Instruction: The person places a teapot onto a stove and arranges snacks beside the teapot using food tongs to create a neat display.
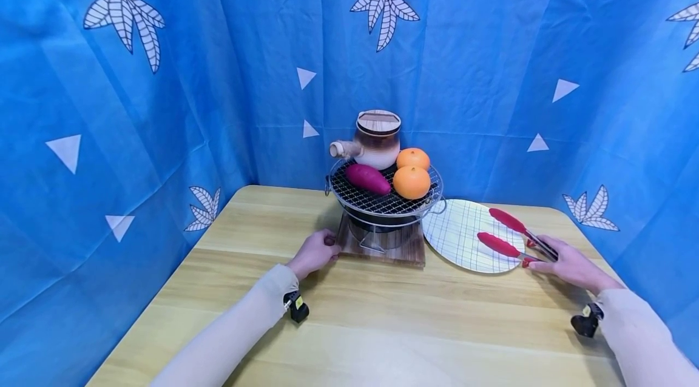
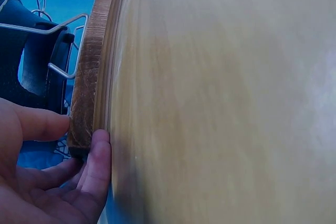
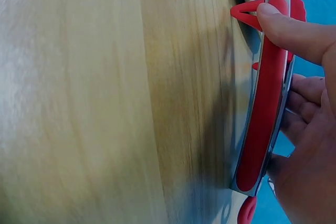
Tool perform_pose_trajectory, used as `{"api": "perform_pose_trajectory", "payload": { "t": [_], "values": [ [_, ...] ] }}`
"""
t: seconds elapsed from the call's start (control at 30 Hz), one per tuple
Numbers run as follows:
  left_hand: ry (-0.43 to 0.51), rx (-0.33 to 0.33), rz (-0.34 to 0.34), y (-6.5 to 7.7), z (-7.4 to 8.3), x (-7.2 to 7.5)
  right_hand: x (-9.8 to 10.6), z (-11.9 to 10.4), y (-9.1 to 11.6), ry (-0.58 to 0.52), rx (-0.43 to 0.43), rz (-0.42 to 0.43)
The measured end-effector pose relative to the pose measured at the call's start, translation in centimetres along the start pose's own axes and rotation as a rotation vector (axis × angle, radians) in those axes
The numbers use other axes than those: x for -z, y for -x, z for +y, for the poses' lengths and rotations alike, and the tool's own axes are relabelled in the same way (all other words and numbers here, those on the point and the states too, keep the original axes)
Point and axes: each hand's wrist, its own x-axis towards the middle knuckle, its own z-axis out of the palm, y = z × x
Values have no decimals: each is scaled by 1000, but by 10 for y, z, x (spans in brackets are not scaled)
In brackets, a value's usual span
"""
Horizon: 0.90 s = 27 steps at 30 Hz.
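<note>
My left hand (image 1: 314, 253) pinches the near left corner of a dark wooden board (image 1: 395, 253), thumb on its upper face and fingers under its edge in the left wrist view. On the board stands a small stove topped by a round wire grill (image 1: 357, 199). A purple sweet potato (image 1: 368, 179), two orange fruits (image 1: 412, 182) and a clay pot (image 1: 378, 147) with a side handle and wooden lid sit on the grill. My right hand (image 1: 573, 265) holds red-tipped tongs (image 3: 268, 98), thumb along one arm. Their spread red tips overlap a round plate (image 1: 453, 223) in the head view.
The plate, pale with a checked pattern, lies right of the stove on the light wooden table (image 1: 349, 326). Blue patterned curtains (image 1: 469, 71) hang close behind the table and along both sides.
</note>
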Motion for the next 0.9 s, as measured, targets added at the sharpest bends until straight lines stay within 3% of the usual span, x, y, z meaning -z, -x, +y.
{"api": "perform_pose_trajectory", "payload": {
  "t": [0.3, 0.6, 0.9],
  "values": [
    [13, -2, -3, 0, 1, 1, -1, 1, -2, -16, -1, -10],
    [62, 44, -67, 0, -1, 8, -4, -4, 4, 13, -33, -24],
    [-3, 50, -92, 7, 13, 31, 5, -32, 9, 34, 68, 50]
  ]
}}
